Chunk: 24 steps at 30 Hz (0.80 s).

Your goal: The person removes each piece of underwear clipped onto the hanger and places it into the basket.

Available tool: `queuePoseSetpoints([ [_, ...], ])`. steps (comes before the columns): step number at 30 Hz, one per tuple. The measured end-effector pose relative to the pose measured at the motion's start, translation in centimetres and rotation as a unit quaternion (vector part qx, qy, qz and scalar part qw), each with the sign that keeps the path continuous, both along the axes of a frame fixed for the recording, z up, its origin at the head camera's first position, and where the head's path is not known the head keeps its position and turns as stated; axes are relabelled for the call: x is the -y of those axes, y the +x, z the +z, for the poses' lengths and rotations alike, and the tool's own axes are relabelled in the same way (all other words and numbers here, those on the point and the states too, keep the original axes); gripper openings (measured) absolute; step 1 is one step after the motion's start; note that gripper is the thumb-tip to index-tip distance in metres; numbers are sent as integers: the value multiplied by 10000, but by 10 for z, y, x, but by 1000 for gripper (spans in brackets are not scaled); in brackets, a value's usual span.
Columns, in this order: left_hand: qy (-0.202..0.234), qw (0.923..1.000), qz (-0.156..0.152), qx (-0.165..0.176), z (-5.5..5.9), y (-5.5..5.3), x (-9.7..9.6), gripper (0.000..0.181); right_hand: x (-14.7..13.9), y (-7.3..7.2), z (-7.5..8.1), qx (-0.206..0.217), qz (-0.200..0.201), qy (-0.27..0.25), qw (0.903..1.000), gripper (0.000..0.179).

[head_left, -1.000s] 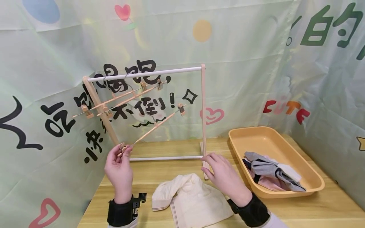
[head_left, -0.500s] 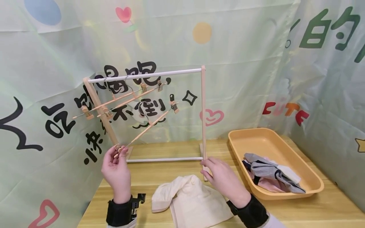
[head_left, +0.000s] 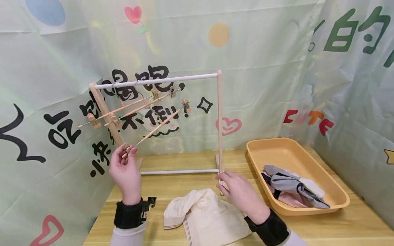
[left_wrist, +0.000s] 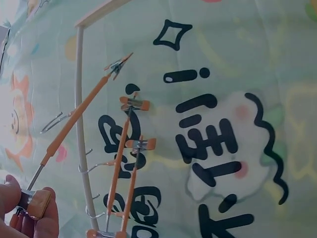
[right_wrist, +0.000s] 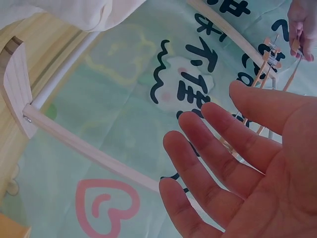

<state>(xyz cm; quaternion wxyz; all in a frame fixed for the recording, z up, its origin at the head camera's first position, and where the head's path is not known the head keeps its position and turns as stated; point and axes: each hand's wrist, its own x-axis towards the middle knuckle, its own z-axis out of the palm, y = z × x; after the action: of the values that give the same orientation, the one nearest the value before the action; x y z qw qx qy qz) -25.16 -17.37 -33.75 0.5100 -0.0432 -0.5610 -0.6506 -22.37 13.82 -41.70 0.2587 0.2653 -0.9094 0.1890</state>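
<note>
My left hand (head_left: 125, 174) pinches the clip at the near end of a wooden clip hanger (head_left: 160, 126). The hanger slants up to the right, its far clip (head_left: 186, 106) below the rack's white top rail; in the left wrist view its metal hook (left_wrist: 55, 120) points toward that rail (left_wrist: 80, 89). Two similar hangers (head_left: 132, 104) hang from the rail by their hooks, toward its left end. My right hand (head_left: 243, 193) holds nothing, its fingers (right_wrist: 190, 158) spread and slightly bent, close to the foot of the right post (head_left: 220, 119). Cream cloth (head_left: 212, 218) lies folded between my forearms.
A yellow-orange tub (head_left: 277, 143) stands at the right with grey, pink and white clothes (head_left: 292, 186) in it. The wooden table (head_left: 184, 160) meets printed fabric walls (head_left: 261, 51) behind and on both sides. A white lower bar (head_left: 181, 171) joins the rack's feet.
My left hand has shifted slightly left and then up with the hanger, whose far clip has risen and moved left toward the hung pair. The right hand has barely moved.
</note>
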Motion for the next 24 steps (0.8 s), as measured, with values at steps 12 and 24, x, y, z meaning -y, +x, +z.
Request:
queuePoseSetpoints([
  [12,-149,9995,199,-188,39,-22,1,26,1,1,-1,22,-12,27,10000,20],
  [24,-442,9969,587,-293,56,-36,5,26,-1,1,-2,66,39,-11,10000,18],
])
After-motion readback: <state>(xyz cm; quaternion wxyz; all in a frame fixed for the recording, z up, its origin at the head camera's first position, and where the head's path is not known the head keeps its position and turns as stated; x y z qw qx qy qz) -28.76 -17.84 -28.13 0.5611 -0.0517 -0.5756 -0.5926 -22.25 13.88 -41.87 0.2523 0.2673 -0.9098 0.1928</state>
